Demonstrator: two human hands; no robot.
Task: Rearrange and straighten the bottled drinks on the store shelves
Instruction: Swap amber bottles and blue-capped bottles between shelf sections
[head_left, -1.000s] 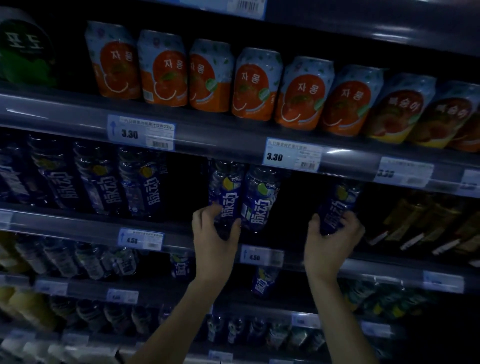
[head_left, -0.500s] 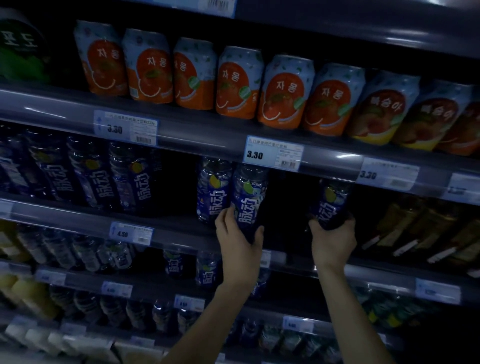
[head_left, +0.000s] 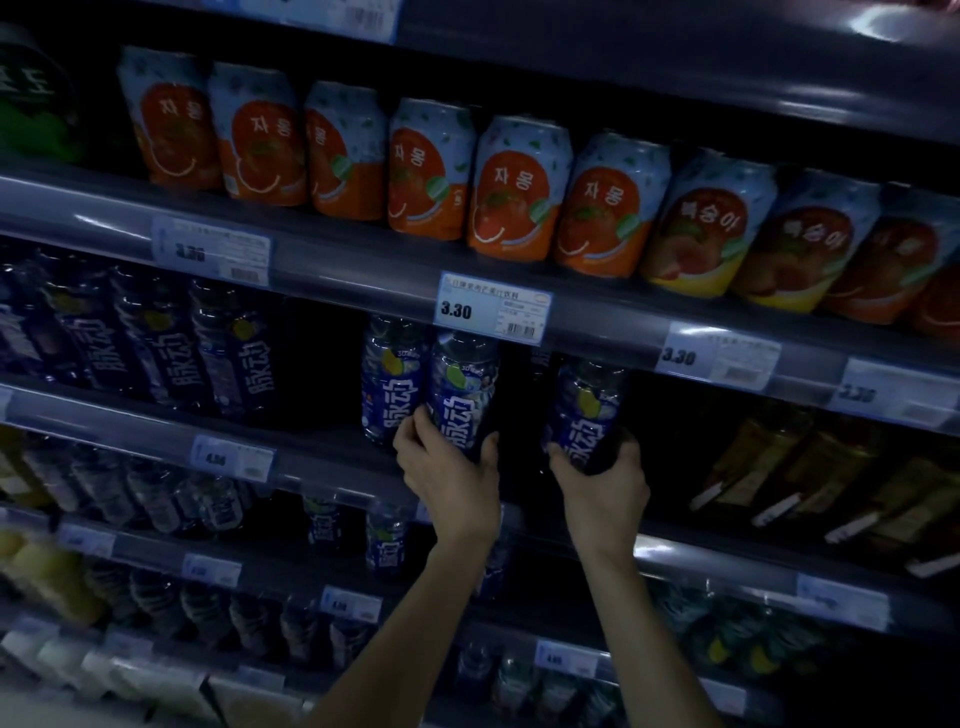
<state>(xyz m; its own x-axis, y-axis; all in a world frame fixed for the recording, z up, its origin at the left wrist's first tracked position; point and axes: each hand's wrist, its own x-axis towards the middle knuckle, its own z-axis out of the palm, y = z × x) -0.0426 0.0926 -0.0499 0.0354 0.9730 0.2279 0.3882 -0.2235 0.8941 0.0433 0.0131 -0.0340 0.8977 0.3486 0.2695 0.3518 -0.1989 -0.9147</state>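
1. Clear, shiny plastic forms the centre bottle (head_left: 462, 395) and the lone bottle (head_left: 589, 410); a glossy blue film sleeve wraps each.
2. The cans (head_left: 514, 192) on the shelf above look like metal, their printed skin smooth with a soft sheen.
3. The shelf rail (head_left: 363, 273) is smooth and grey, fronted by a glossy clear plastic strip that catches the light.
4. The price tag (head_left: 493, 309) is matt white paper.
5. The amber bottles (head_left: 831, 467) at right show a shiny surface; their material cannot be told.

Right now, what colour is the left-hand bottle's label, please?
Dark blue label with white lettering, head view.
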